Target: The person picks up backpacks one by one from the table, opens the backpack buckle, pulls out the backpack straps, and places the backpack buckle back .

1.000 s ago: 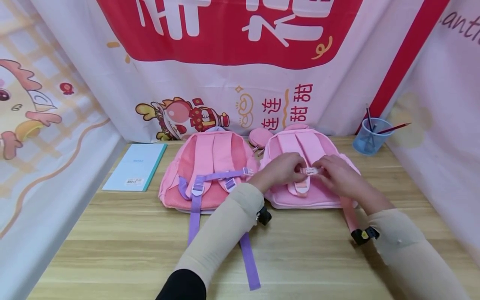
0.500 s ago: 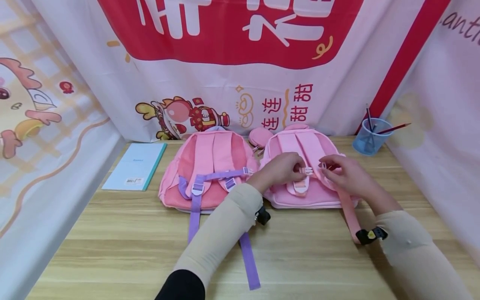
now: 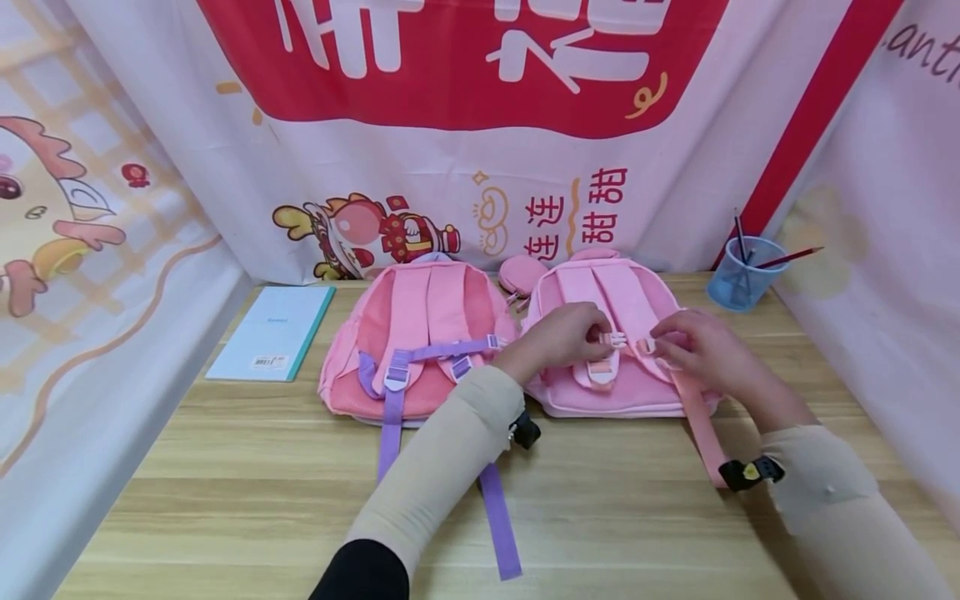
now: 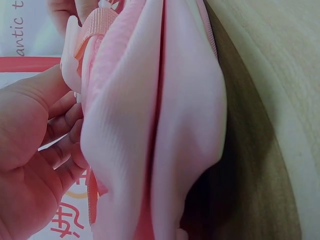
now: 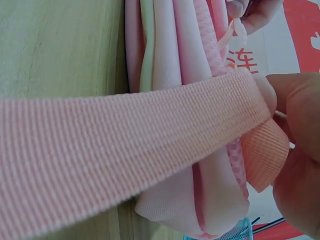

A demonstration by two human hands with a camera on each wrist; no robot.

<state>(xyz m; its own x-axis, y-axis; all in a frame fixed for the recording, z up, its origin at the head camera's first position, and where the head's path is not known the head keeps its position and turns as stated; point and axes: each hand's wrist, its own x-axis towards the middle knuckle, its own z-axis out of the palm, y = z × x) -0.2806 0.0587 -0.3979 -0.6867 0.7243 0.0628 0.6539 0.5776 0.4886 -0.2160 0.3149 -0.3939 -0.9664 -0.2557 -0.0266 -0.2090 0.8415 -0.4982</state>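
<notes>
A pink backpack (image 3: 637,396) lies on the table with its shoulder straps facing up. My left hand (image 3: 573,335) pinches the pronged half of a pale plastic chest-strap buckle (image 3: 617,340) over it. Just to the right, my right hand (image 3: 701,350) pinches the other buckle half (image 3: 647,345) between thumb and fingers. A short gap separates the halves. A peach webbing strap (image 5: 125,150) hangs from the right shoulder strap toward the table front. In the left wrist view, a pale strap adjuster (image 4: 73,55) is beside the left thumb.
A second pink backpack (image 3: 408,292) with purple webbing (image 3: 500,525) lies to the left. A light-blue notebook (image 3: 270,333) is at the far left. Behind are a round pink pouch (image 3: 521,275) and, at right, a blue mesh cup (image 3: 738,279) with pencils. Printed curtains surround the table.
The two buckle halves, together a second ago, have come apart. My right hand has shifted right with its half, while the left hand has stayed nearly in place.
</notes>
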